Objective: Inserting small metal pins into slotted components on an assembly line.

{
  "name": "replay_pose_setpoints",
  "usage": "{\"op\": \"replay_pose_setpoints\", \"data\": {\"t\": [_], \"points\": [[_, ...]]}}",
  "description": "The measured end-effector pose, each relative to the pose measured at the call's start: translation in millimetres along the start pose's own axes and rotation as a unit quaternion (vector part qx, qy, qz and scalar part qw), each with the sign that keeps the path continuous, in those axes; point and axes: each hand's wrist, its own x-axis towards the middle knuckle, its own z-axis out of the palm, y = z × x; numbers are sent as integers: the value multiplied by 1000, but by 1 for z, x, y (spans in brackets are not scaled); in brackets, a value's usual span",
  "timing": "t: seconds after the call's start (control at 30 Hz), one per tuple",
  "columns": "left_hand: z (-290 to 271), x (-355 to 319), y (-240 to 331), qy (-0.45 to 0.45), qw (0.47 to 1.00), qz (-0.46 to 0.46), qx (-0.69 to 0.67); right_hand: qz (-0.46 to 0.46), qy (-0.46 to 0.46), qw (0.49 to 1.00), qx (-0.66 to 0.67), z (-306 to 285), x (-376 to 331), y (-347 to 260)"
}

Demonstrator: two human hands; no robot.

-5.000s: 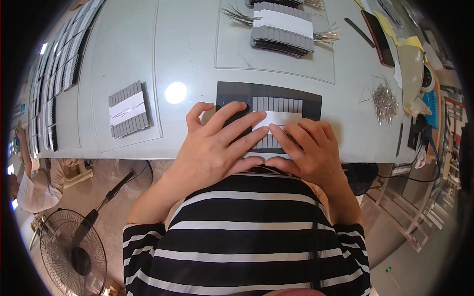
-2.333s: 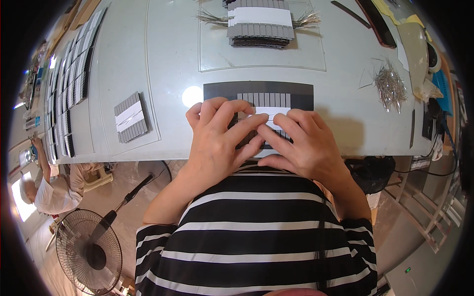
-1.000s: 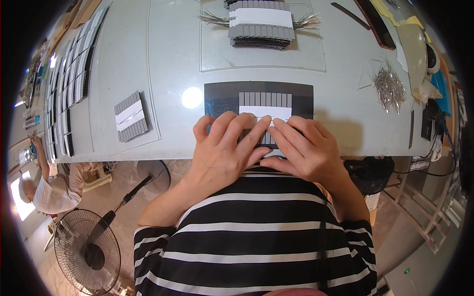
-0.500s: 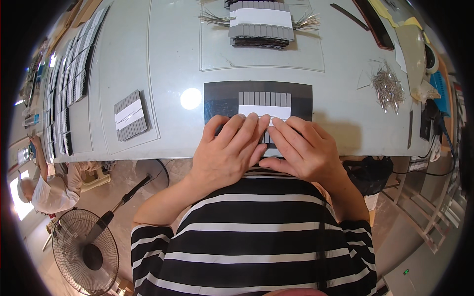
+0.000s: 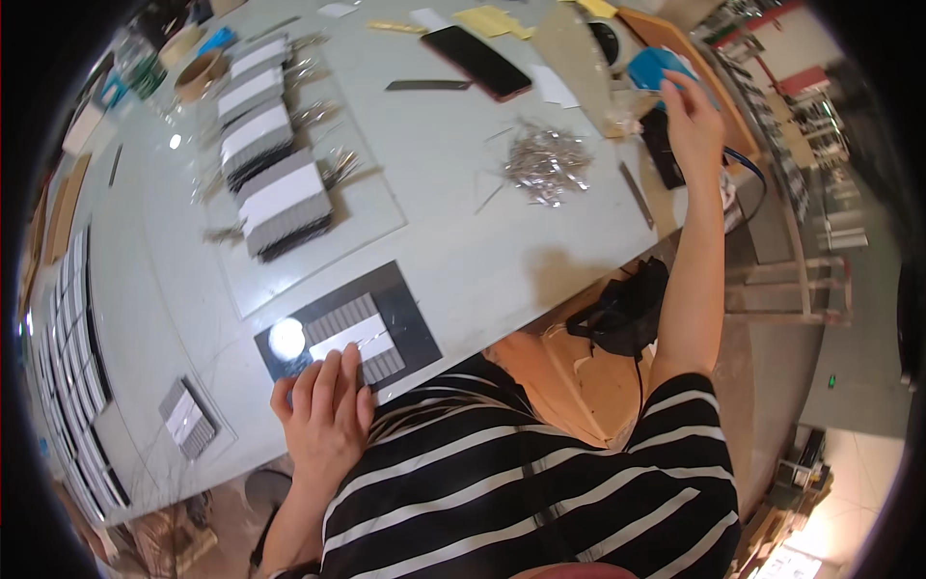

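Observation:
A grey slatted piece [image 5: 340, 316] with a white band across its middle lies on a dark rectangular mat [image 5: 410, 318] near the table's front edge. A thin wire-like line shows on the band. My left hand [image 5: 328, 415] rests its outstretched fingertips on the band and lower slats, holding nothing. Out at the far right, my right hand [image 5: 693, 125] reaches to a blue item [image 5: 656, 69], probably a tape dispenser, its fingers loosely bent at the near edge. Whether the fingertips touch it is hard to tell.
Stacks of banded grey pieces [image 5: 285, 203] with wire tufts stand beyond the mat. A pile of thin metal wires [image 5: 548, 162] and a dark phone [image 5: 477, 63] lie to the right. Another banded piece [image 5: 188, 420] and long rows of pieces [image 5: 72, 333] are at left.
My right hand has left the slatted piece and swung far right to the blue item. My left hand stays on the piece. The view has turned to the right.

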Motion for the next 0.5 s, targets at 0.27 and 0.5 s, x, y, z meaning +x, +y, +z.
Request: {"op": "replay_pose_setpoints", "data": {"t": [0.27, 0.5], "points": [[1, -3, -5, 10, 1000, 1, 20, 37, -222, 972, -62, 9, 60, 41], [3, 2, -4, 17, 1000, 1, 12, 270, -211, 939, 39, -16, 64, -3]]}}
